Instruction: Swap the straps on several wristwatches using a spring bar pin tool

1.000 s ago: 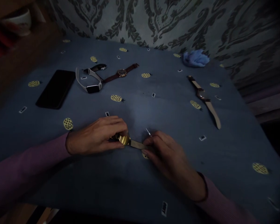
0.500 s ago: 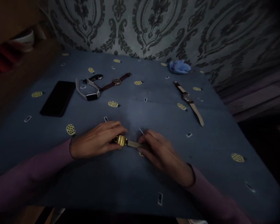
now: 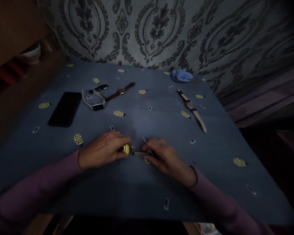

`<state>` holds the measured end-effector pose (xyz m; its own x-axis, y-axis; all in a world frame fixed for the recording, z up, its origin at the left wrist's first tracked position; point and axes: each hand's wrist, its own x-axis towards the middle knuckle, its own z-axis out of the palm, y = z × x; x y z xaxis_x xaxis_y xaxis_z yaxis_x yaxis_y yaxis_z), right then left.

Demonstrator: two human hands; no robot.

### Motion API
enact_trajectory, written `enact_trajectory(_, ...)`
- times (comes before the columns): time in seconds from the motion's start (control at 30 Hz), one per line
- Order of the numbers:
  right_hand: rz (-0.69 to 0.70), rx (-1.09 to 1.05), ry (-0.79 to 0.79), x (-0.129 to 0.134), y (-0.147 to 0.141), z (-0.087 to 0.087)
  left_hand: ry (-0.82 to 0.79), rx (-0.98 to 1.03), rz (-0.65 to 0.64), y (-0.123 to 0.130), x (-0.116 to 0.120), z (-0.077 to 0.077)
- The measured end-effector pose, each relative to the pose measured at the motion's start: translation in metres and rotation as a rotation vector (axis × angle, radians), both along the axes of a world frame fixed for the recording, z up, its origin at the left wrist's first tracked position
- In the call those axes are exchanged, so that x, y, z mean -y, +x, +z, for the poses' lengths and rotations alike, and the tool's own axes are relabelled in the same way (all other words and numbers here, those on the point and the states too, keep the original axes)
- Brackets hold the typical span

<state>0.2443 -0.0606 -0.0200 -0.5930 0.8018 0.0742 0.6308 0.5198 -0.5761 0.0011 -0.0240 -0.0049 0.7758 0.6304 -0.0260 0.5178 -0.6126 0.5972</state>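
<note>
- Here's the gold watch case [image 3: 127,149], just below the middle of the frame and a touch left, tucked in the left hand [image 3: 105,150], thumb below, fingers over the top.
- And the strap [image 3: 138,153]! It lies right of the case, long axis running nearly level across the frame, straight between the two hands.
- The right hand [image 3: 168,158] has that strap's far end pinched between thumb and fingers; a thin metal tool [image 3: 144,141] pokes out of the same grip, tip toward the upper left.
- So the key line: case by the left fingertips, strap by the right, and one narrow spot where they meet. Joined or just apart? Too dark to tell.
- Neither hand is free: both are closed around something, low over the blue tablecloth [image 3: 107,192].
- Out on the flanks, phone [image 3: 65,109] and pale smartwatch [image 3: 98,106] sit left of centre, brown watch [image 3: 122,91] beyond, another watch [image 3: 189,105] lying upper right, well apart from the hands.
</note>
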Motion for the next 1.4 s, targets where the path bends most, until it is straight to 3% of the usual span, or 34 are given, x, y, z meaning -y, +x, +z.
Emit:
enact_trajectory(0.23,0.042,0.029,-0.012,-0.006,-0.004,0.002,0.018,-0.018,-0.002,0.000,-0.001,0.003)
enact_trajectory(0.53,0.089,-0.015,-0.162,-0.018,-0.005,0.010,0.005,-0.008,-0.009,-0.001,-0.002,0.001)
enact_trajectory(1.0,0.018,-0.127,-0.659,-0.037,0.000,0.029,-0.141,-0.022,0.029,-0.003,-0.007,0.006)
enact_trajectory(1.23,-0.095,-0.471,-1.032,-0.031,0.002,0.028,-0.332,0.120,0.126,-0.004,-0.011,0.012)
enact_trajectory(1.4,-0.225,-0.645,-1.095,-0.023,-0.001,0.024,-0.395,0.188,0.180,-0.005,-0.012,0.006)
